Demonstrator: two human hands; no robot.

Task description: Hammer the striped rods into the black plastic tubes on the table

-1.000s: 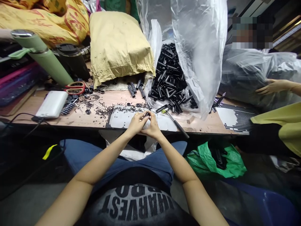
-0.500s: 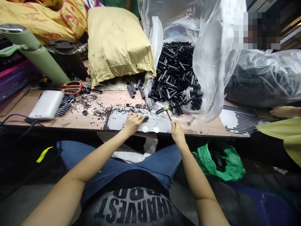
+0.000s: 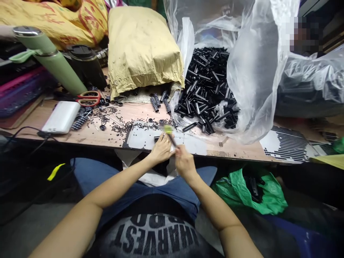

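Note:
My left hand (image 3: 161, 148) is closed on a short black tube (image 3: 156, 138) at the front of the table, over a pale flat sheet (image 3: 139, 138); its fingers partly hide the tube. My right hand (image 3: 185, 160) grips the handle of a small hammer-like tool (image 3: 168, 129) with a yellow-green head, blurred by motion. That head is just above the fingers of my left hand, and whether it touches anything I cannot tell. Another black tube (image 3: 189, 127) lies on the table to the right of the tool. Tiny black pieces (image 3: 118, 123) are scattered left of the sheet.
A clear plastic bag (image 3: 249, 71) holds a heap of black tubes (image 3: 204, 86). Left of it are a yellow paper sack (image 3: 145, 50), red-handled scissors (image 3: 88, 98), a white box (image 3: 61, 117) and a green flask (image 3: 59, 68). A green bag (image 3: 231, 186) hangs below the table's right side.
My right hand has swung the tool left, over my left hand. The white discs on the sheet are now mostly covered. The view has shifted slightly, and the co-worker's hand has left view.

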